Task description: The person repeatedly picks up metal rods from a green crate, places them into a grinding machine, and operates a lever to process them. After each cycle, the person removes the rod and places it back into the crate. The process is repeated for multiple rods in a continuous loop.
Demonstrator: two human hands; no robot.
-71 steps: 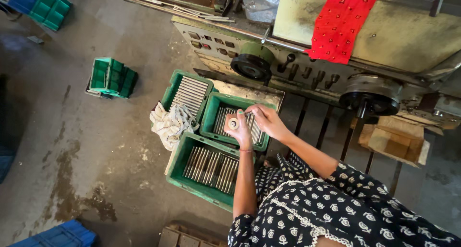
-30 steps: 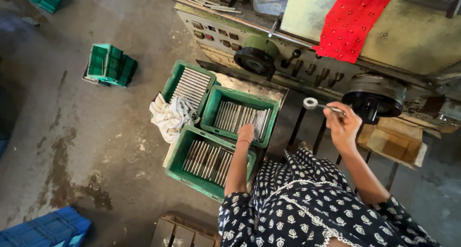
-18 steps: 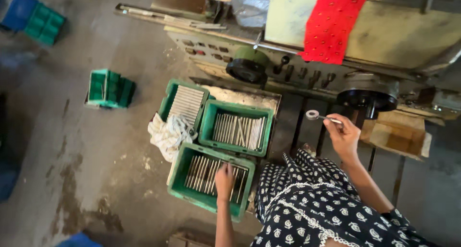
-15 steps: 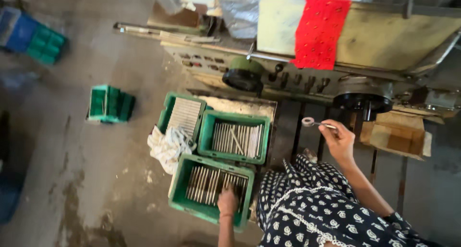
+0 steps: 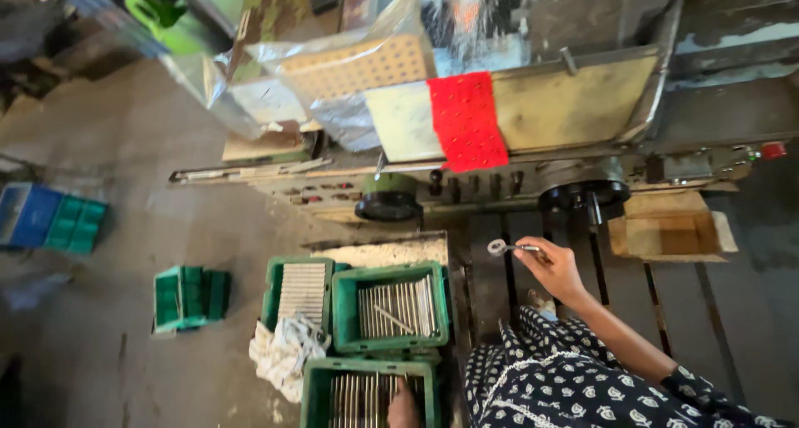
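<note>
Your right hand (image 5: pixel 553 266) is up near the middle of the frame, a little right of center. Its fingers are pinched shut on a thin metal rod with a ring at its end (image 5: pixel 508 247). The rod lies almost flat across the picture, with the ring end pointing left, away from your palm, toward the big machine (image 5: pixel 516 178) just above it. The dark round wheel (image 5: pixel 583 196) on the machine sits just up and to the right of your hand, near but not touching. Your left hand (image 5: pixel 403 407) is at the very bottom of the frame, down in the nearest green crate (image 5: pixel 320 395) full of metal rods. Only the top of that hand shows, so you cannot tell if it is open or holding a rod. The rods in that crate run up and down in the picture. A second green crate of rods (image 5: pixel 349 311) sits just above it, with one rod lying slanted on top. A white rag (image 5: pixel 285 357) lies left of the crates. Your right hand is the one closer to the machine.
</note>
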